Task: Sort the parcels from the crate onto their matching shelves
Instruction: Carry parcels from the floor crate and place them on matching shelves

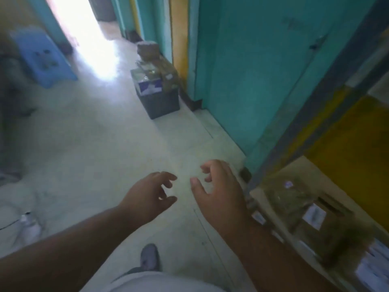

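A dark crate (160, 102) stands on the floor ahead by the teal wall, piled with brown parcels (148, 53) that rise above its rim. My left hand (147, 197) and my right hand (219, 190) hang side by side over the pale floor, fingers loosely curled and holding nothing. Both are well short of the crate. At the right, a shelf (261, 190) carries several brown parcels (311, 216) with white labels, just beside my right forearm. The whole view is blurred.
A blue plastic stool (42, 57) stands at the far left. A bright doorway (84, 28) opens ahead. The shelf's blue upright (305, 106) rises at the right against a teal door (263, 70). My foot (149, 258) is below.
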Available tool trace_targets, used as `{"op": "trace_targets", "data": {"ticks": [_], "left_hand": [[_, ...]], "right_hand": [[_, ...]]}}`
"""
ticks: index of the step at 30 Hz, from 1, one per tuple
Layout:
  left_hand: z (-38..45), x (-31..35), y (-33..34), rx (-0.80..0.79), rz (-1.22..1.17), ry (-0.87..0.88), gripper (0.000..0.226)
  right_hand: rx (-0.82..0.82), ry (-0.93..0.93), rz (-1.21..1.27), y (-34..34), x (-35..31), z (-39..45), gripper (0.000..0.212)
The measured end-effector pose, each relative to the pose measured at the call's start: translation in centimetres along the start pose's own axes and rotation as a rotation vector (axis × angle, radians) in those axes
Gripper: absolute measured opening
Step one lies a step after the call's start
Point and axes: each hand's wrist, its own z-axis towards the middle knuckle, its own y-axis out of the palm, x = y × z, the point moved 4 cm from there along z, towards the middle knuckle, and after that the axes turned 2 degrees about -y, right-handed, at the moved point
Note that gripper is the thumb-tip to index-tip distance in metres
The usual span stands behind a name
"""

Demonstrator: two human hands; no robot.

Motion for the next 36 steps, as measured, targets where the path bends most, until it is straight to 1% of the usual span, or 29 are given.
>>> {"op": "trace_targets", "data": {"ticks": [3,6,13,17,20,26,30,33,36], "left_hand": [[1.3,-6.9,-5.0,0.06,-0.018,-0.072,0.046],[3.7,-11.7,-9.4,0.087,-0.016,-0.107,0.045],[11.8,-16.4,-16.8,0.123,-0.044,-0.092,0.046],[19.1,-19.3,-19.9,0.163,-0.084,-0.121,0.046],[23.4,-22.3,-23.2,0.212,-0.099,-0.181,0.046],[29.0,-30.0,-33.3,0.318,-0.11,-0.361,0.046],[35.1,-35.5,-37.6,0.387,-0.135,-0.403,0.046],[42.0,-38.9,-40.2,0.334,-0.143,-0.364,0.045],[49.6,-41.2,-43.2,0.247,-0.098,-0.317,0.043]], "right_hand": [[-0.092,-0.056,0.004,5.0,-4.8,4.7,0.032],[-0.123,-0.058,0.004,8.4,-8.3,9.3,0.036],[-0.076,-0.067,-0.037,11.2,-12.6,19.9,0.034],[-0.073,-0.095,-0.046,13.3,-13.8,28.9,0.035],[-0.096,-0.151,-0.023,16.1,-15.3,37.0,0.035],[-0.194,-0.243,0.043,23.0,-22.5,52.5,0.036],[-0.197,-0.267,0.074,28.5,-25.6,60.8,0.037],[-0.121,-0.246,0.025,31.7,-26.2,67.0,0.034],[-0.101,-0.141,0.002,32.9,-25.4,72.2,0.035]]}}
